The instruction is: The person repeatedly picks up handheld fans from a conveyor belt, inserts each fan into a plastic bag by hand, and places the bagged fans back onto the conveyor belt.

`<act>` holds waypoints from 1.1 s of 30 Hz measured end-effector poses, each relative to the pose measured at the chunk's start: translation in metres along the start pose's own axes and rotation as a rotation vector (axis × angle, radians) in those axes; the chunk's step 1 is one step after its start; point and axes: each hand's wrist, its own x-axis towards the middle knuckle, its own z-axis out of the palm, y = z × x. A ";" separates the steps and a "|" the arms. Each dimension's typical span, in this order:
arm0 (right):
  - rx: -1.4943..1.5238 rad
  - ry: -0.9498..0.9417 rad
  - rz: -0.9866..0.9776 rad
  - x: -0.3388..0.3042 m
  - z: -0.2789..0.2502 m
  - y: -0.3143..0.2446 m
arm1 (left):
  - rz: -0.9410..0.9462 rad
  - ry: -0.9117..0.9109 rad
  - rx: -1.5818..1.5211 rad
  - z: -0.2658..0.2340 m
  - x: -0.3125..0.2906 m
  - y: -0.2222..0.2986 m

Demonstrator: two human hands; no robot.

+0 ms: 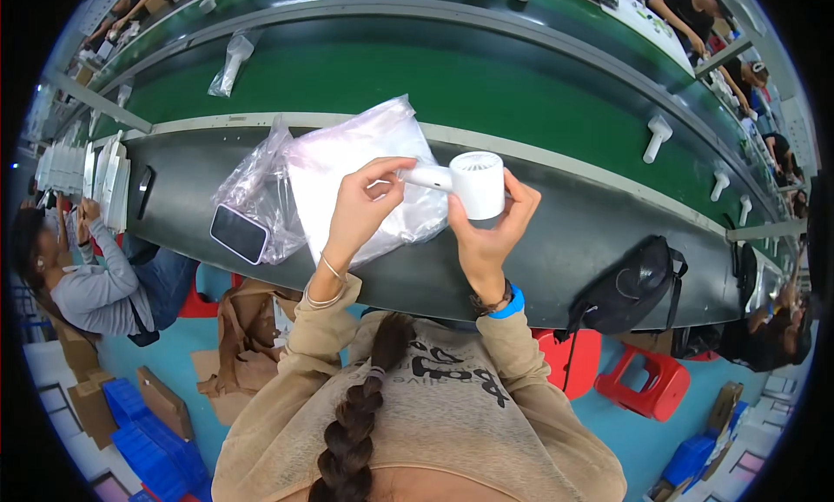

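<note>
Between my two hands, above the dark bench, is a white handheld fan (479,188) with a round slatted head and a short handle. My left hand (368,200) pinches the end of the handle between thumb and fingers. Around the right side of the fan head, my right hand (493,233) is closed, its thumb at the front. Below the fan lies a stack of clear plastic bags (334,168), with a crumpled clear bag (261,185) at its left. A phone (240,234) rests face up at that bag's lower edge.
Beyond the bench (556,267) runs a green conveyor belt (347,76) carrying a bagged fan (233,63) and several bare fans, one a white fan (658,138). A black backpack (630,285) sits on the bench at right. Red stools (643,382) stand below. A co-worker (104,280) sits at left.
</note>
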 end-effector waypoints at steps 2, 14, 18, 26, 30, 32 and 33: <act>0.043 -0.032 -0.118 0.003 0.004 -0.004 | -0.045 -0.082 -0.112 0.000 0.001 0.012; -0.224 -0.681 -0.472 0.068 0.011 -0.049 | 0.124 -0.032 -0.086 -0.010 0.016 0.048; -0.341 -0.889 -0.437 0.089 0.015 -0.037 | 0.220 0.019 0.413 -0.019 0.023 0.043; 0.015 -1.343 -0.299 0.131 0.021 0.027 | 0.285 -0.041 0.695 -0.018 0.055 -0.007; 0.314 -1.295 0.084 0.137 0.011 0.032 | 0.298 -0.149 0.468 -0.022 0.069 -0.017; 0.434 -1.259 0.134 0.136 0.007 0.040 | 0.203 -0.189 0.403 -0.020 0.076 -0.015; 0.525 -1.174 0.188 0.138 0.003 0.040 | 0.109 -0.230 0.338 -0.019 0.077 -0.013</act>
